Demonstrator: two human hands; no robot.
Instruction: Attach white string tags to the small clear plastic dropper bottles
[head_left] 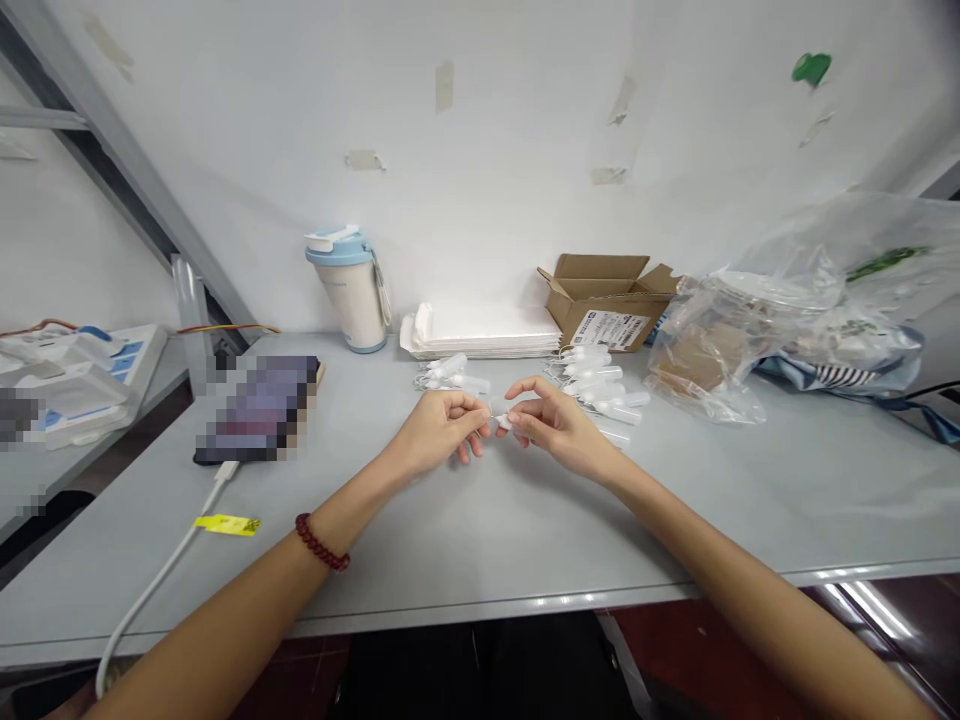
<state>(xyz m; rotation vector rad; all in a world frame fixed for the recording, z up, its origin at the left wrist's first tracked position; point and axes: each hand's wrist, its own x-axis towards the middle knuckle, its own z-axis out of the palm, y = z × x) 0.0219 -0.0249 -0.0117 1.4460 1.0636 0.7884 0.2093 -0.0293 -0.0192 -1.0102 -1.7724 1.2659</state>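
My left hand (439, 435) is closed in a pinch over the middle of the table, thumb against forefinger, on what looks like a thin cord. Just to its right, my right hand (562, 430) grips a small white tube (503, 422) between thumb and fingertips, and most of it is hidden by the fingers. The cord seems to run from this tube to my left fingertips. Several similar white tubes with thin cord loops (600, 385) lie in a group behind my right hand. A smaller group of tubes (448, 368) rests behind my left hand.
A stack of flat white boxes (480, 330) and an open cardboard box (611, 310) stand along the wall. Left of them is a cup with a blue lid (349, 290). A phone (262, 405) with a white cable (169, 560) lies left; clear plastic bags (720, 350) lie right.
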